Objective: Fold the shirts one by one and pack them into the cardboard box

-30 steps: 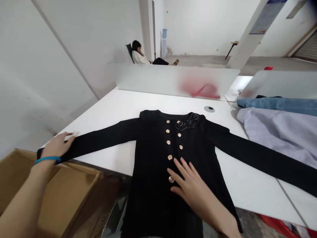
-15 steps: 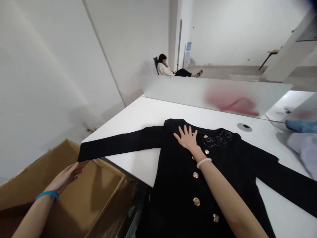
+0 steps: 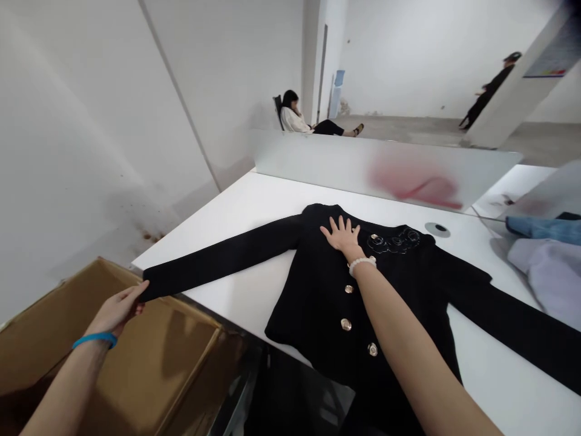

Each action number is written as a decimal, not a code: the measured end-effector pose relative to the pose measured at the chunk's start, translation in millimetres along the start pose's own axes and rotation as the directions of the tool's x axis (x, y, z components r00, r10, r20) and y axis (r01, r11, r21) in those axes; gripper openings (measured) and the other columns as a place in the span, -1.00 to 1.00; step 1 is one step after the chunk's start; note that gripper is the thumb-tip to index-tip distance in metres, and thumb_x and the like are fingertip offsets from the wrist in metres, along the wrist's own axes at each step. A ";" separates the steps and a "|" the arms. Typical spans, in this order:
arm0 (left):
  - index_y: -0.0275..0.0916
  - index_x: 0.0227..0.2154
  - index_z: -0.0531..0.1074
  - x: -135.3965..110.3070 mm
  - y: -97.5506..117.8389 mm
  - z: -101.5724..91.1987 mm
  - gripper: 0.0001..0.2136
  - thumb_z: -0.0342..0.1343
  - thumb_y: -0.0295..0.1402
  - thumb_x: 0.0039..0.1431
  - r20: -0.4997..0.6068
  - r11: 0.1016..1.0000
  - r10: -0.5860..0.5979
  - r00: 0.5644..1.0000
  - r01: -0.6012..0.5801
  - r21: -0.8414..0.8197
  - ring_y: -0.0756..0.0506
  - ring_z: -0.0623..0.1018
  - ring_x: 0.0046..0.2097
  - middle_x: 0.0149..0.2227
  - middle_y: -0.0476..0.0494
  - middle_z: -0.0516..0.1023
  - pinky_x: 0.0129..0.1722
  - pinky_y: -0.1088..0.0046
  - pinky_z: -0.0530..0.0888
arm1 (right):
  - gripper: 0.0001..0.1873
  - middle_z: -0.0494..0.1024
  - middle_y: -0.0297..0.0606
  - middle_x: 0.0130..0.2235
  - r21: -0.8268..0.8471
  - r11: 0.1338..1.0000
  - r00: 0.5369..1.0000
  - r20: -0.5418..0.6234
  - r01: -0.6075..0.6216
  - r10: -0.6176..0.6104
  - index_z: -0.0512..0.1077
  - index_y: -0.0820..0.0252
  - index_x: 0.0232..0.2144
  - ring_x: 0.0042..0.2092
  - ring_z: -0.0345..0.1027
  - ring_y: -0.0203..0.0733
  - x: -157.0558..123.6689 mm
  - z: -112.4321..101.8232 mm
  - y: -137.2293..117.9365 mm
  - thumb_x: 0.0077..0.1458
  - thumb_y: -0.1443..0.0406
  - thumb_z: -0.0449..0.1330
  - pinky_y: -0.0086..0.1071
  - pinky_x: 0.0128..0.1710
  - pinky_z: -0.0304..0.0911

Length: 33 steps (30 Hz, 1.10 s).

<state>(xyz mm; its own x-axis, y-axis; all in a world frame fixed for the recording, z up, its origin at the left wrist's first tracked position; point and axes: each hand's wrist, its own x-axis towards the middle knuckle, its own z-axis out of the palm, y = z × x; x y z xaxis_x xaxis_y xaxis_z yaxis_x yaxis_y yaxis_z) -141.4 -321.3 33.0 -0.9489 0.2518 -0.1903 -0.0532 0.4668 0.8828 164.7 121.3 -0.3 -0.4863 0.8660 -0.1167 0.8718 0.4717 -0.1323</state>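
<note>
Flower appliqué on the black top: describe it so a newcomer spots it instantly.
On the white table, a black long-sleeved button-front top lies spread out with its sleeves stretched wide. At its neckline, just beside the right hand, sits a dark, glossy flower-shaped appliqué. It is black on black and runs along the collar, unlike the round gold buttons lower down the front.

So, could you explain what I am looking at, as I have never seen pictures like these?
A camera worn on a person's head took this picture, looking down at their own bare hands; no machine is involved. A black buttoned cardigan lies flat on a white table. The right hand rests open on it, and the left hand touches a sleeve end above a cardboard box. Neither hand grips anything. Blue denim lies further right.
</note>
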 end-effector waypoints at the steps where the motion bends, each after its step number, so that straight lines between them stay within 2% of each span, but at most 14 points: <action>1: -0.29 -0.58 0.35 0.7 12.8 1.8 -0.57 0.32 -0.04 -0.39 -0.051 0.996 0.011 0.999 -0.015 -0.089 0.08 0.25 -0.61 -0.70 0.10 0.28 -0.65 0.59 0.26 | -0.20 -0.27 -0.15 0.36 0.002 1.000 1.000 -0.005 0.000 0.000 -0.20 0.05 0.33 0.34 -0.46 0.18 -0.3 1.1 0.2 0.17 -0.17 -0.39 0.20 0.21 -0.48; 3: -0.28 -0.53 0.34 -1.8 50.9 13.6 -0.59 0.33 -0.11 -0.38 -0.127 0.952 0.013 0.992 -0.051 -0.301 0.08 0.29 -0.56 -0.62 0.12 0.32 -0.62 0.61 0.30 | -0.21 -0.23 -0.11 0.36 0.016 1.000 0.999 -0.045 0.004 -0.003 -0.16 0.09 0.32 0.34 -0.45 0.20 -2.4 3.4 -0.4 0.18 -0.16 -0.36 0.20 0.20 -0.48; 5: -0.27 -0.51 0.30 -16.1 101.2 39.3 -0.61 0.31 -0.12 -0.30 -0.166 0.873 0.204 0.965 -0.256 -0.415 0.07 0.36 -0.45 -0.53 0.10 0.36 -0.51 0.57 0.40 | -0.23 -0.14 -0.06 0.34 0.065 0.997 0.988 -0.152 0.049 -0.039 -0.07 0.18 0.31 0.33 -0.42 0.19 -6.6 4.1 -3.6 0.20 -0.12 -0.30 0.19 0.21 -0.46; 7: -0.25 -0.51 0.27 -47.5 154.7 78.0 -0.61 0.27 -0.06 -0.18 -0.166 0.709 0.507 0.846 -0.519 -0.478 0.06 0.38 -0.41 -0.49 0.09 0.35 -0.43 0.54 0.42 | -0.30 0.00 -0.03 0.31 0.193 0.969 0.940 -0.330 0.156 -0.086 0.11 0.27 0.24 0.33 -0.35 0.11 -12.4 1.2 -8.3 0.23 -0.04 -0.24 0.11 0.23 -0.39; 10: -0.22 -0.38 0.33 -120.3 217.4 146.9 -0.70 0.06 -0.05 0.12 0.047 0.386 0.914 0.402 -0.831 -0.401 0.05 0.45 -0.31 -0.33 -0.04 0.46 -0.29 0.51 0.42 | -0.41 0.31 -0.02 0.15 0.604 0.746 0.854 -0.512 0.283 0.090 0.30 0.28 0.07 0.21 0.09 -0.03 -22.8 -11.4 -6.4 0.25 0.05 -0.25 -0.08 0.19 -0.02; 12: -0.20 -0.07 0.31 -165.3 236.8 189.1 -0.65 -0.02 -0.08 0.20 0.415 0.235 0.910 0.018 -0.846 -0.479 -0.04 0.45 -0.01 0.02 -0.17 0.41 -0.06 0.41 0.41 | -0.44 0.46 -0.04 -0.02 0.876 0.419 0.882 -0.378 0.240 0.283 0.32 0.25 0.01 -0.02 0.35 -0.10 -33.0 -22.5 11.2 0.25 0.08 -0.27 -0.15 0.02 0.23; 13: -0.20 0.00 0.27 -180.3 239.0 207.5 -0.61 -0.02 -0.08 0.20 0.489 0.180 0.865 -0.116 -0.837 -0.517 -0.07 0.39 0.09 0.11 -0.19 0.35 0.04 0.36 0.36 | -0.46 0.50 -0.06 -0.09 0.949 0.251 0.914 -0.264 0.190 0.308 0.32 0.23 0.00 -0.12 0.41 -0.11 -40.3 -27.5 26.0 0.24 0.08 -0.27 -0.15 -0.07 0.29; 14: -0.20 0.08 0.22 -188.2 236.5 224.1 -0.57 -0.05 -0.10 0.23 0.529 0.175 0.833 -0.163 -0.828 -0.532 -0.09 0.33 0.17 0.18 -0.20 0.30 0.12 0.32 0.30 | -0.48 0.52 -0.08 -0.14 0.985 0.112 0.945 -0.156 0.129 0.288 0.33 0.21 -0.01 -0.18 0.43 -0.11 -49.3 -31.8 44.0 0.23 0.09 -0.25 -0.14 -0.13 0.33; 15: -0.21 0.12 0.18 -189.1 229.9 239.3 -0.55 -0.09 -0.11 0.25 0.552 0.199 0.819 -0.154 -0.827 -0.526 -0.10 0.30 0.20 0.19 -0.20 0.29 0.16 0.30 0.26 | -0.51 0.53 -0.10 -0.16 0.997 0.016 0.967 -0.074 0.072 0.245 0.34 0.18 -0.03 -0.21 0.43 -0.10 -60.0 -35.2 64.2 0.22 0.08 -0.22 -0.12 -0.16 0.34; 19: -0.30 0.17 0.15 -144.1 176.1 291.9 -0.53 -0.26 -0.15 0.31 0.645 0.426 0.735 0.207 -0.882 -0.203 -0.12 0.28 0.22 0.19 -0.26 0.31 0.21 0.23 0.18 | -0.53 0.55 -0.13 -0.18 0.996 -0.075 0.975 0.055 -0.040 0.213 0.40 0.16 -0.10 -0.22 0.43 -0.05 -111.0 -39.7 139.4 0.17 0.03 -0.12 -0.10 -0.20 0.36; 21: -0.35 0.17 0.16 -116.8 146.1 311.8 -0.50 -0.23 -0.14 0.29 0.729 0.394 0.619 0.290 -0.919 0.032 -0.18 0.15 0.28 0.25 -0.30 0.19 0.25 0.16 0.07 | -0.45 0.54 -0.10 -0.14 0.997 -0.060 0.961 0.063 -0.049 0.268 0.39 0.18 -0.09 -0.17 0.42 -0.03 -131.1 -39.0 162.2 0.17 -0.02 -0.18 -0.09 -0.18 0.36; 25: -0.41 0.17 0.17 -92.6 112.8 327.8 -0.48 -0.25 -0.16 0.30 0.746 0.376 0.581 0.325 -0.920 0.109 -0.24 0.05 0.31 0.27 -0.37 0.12 0.26 0.09 -0.01 | -0.40 0.52 -0.04 -0.09 0.997 -0.044 0.930 0.068 -0.055 0.361 0.35 0.23 -0.03 -0.08 0.42 0.03 -146.2 -40.1 179.6 0.18 -0.03 -0.22 -0.05 -0.12 0.34; 28: -0.32 0.14 0.24 -97.1 113.2 322.3 -0.53 -0.21 -0.14 0.30 0.743 0.351 0.584 0.326 -0.927 0.132 -0.21 0.12 0.29 0.25 -0.31 0.18 0.25 0.11 0.04 | -0.49 0.47 -0.07 -0.01 0.999 -0.034 0.897 0.020 -0.005 0.442 0.24 0.23 0.10 -0.09 0.43 -0.05 -142.5 -44.9 179.5 0.12 0.18 -0.01 -0.14 -0.08 0.34; 33: -0.23 0.06 0.31 -116.5 122.5 298.5 -0.56 -0.03 -0.08 0.21 0.728 0.309 0.599 0.334 -0.935 0.175 -0.24 0.27 0.20 0.17 -0.24 0.29 0.17 -0.02 0.16 | -0.31 0.39 -0.16 0.07 0.993 0.051 0.808 -0.120 0.111 0.577 0.05 0.10 0.21 -0.10 0.42 -0.27 -146.7 -61.4 205.6 0.00 0.37 0.06 -0.31 -0.06 0.34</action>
<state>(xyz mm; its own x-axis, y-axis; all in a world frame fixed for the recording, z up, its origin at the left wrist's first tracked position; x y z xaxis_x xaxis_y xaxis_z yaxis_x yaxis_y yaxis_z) 55.5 -40.4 35.1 -0.1227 0.9807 0.1521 0.9250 0.0575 0.3757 418.8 101.4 50.1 0.1177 0.9917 -0.0526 -0.0688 -0.0447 -0.9966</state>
